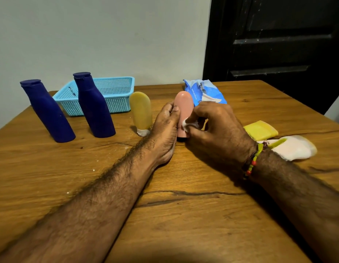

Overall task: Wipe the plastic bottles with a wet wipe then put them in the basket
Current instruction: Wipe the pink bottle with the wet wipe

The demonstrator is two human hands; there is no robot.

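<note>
Centrally, pink bottle [183,109] upright on wooden surface [164,215], left hand [165,128] fingers wrapped round it. Right hand [216,128] fingers pinch white wet wipe [187,124] against bottle's side. Blue basket [111,93] behind, left.

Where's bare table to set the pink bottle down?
Free: the wooden table between the forearms and near edge, and front-left of the two dark blue plastic bottles. Crowded: beside the right hand, where yellow and pale tubes lie.
</note>
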